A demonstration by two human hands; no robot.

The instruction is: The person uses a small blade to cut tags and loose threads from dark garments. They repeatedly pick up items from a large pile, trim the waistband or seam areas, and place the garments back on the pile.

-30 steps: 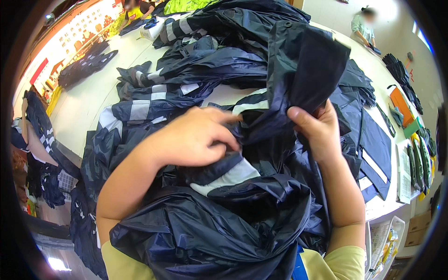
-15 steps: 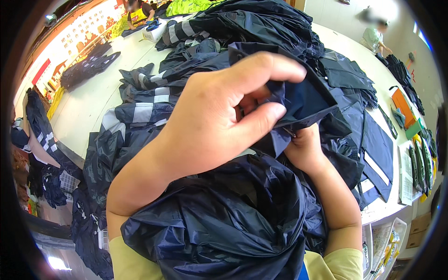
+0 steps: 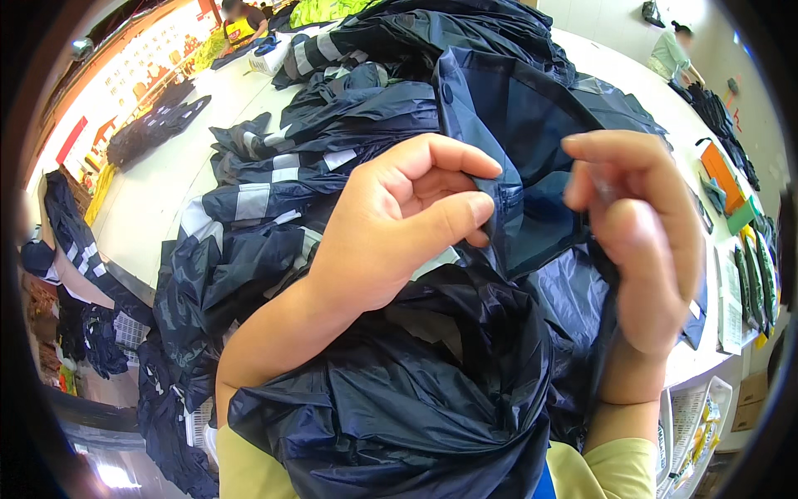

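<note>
Head view: a navy garment stands raised just ahead of the person, its dark flap spread between the two hands above a heap of similar cloth. The left hand has thumb and fingers closed on the near edge of that flap; the right hand, blurred, hangs at the other side with its fingers curled and the thumb apart from them, and whether it grips anything I cannot tell. For handling of this sort, a firm pinch close to the stitched edge would probably serve best, since such slick cloth seems likely to slide; a light, even pull from the opposite side should lift out folds without dragging the weight below. The cloth looks thin, smooth and faintly shiny, like coated nylon, stiff enough at the flap to hold an angular shape, with what looks like a round snap near its upper corner. Against the person's body, a loose bundle falls in soft, crinkled folds. Beyond lie piled dark garments, some crossed by flat, pale grey bands, on a smooth white table. At the right stand rigid white baskets with open lattice walls.
</note>
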